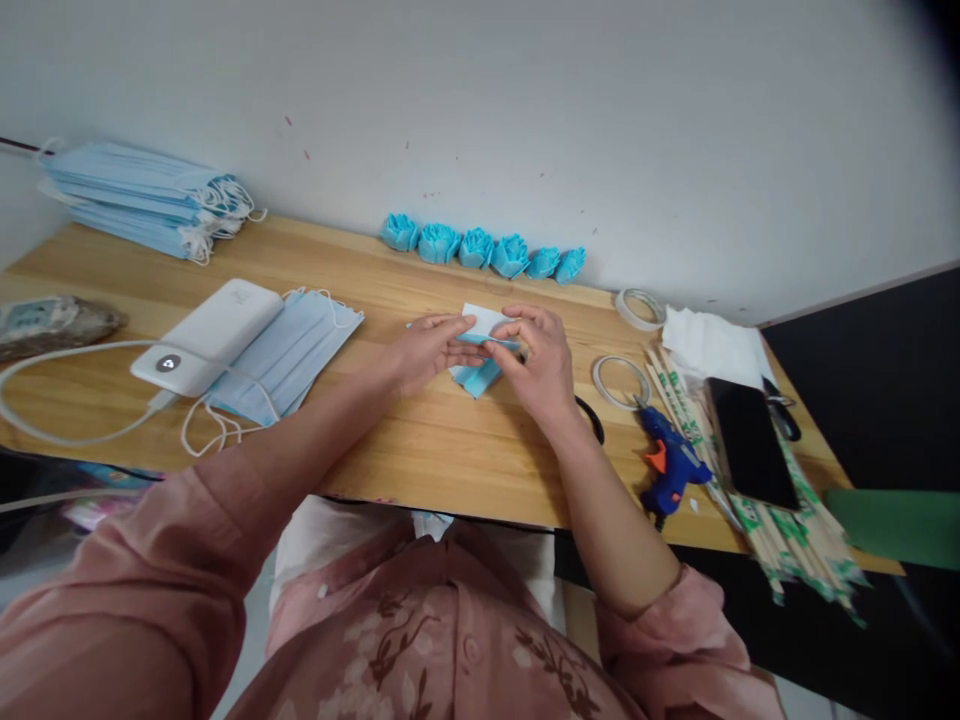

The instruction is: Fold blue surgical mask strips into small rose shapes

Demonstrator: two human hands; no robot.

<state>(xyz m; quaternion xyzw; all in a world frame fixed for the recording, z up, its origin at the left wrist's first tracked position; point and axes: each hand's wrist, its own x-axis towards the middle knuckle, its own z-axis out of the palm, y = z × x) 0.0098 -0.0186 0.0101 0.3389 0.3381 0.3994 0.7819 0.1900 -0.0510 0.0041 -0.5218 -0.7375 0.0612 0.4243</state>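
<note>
Your left hand (429, 352) and right hand (544, 362) both grip the cloth (484, 317), pinched between fingers above the tabletop (442, 455). Folding appears in hand; the next move likely calls for steady, even finger pressure.

Power bank (217, 328) left, phone (752, 443) right

The white power bank lies toward the left of the table (435, 470), a white cable (162, 401) plugged into it. Near it sits a brownish lump (64, 322), perhaps plastic-wrapped, though blur hides its nature. The phone's screen is dark. Behind stands a pale wall (450, 120) with reddish specks.
</note>
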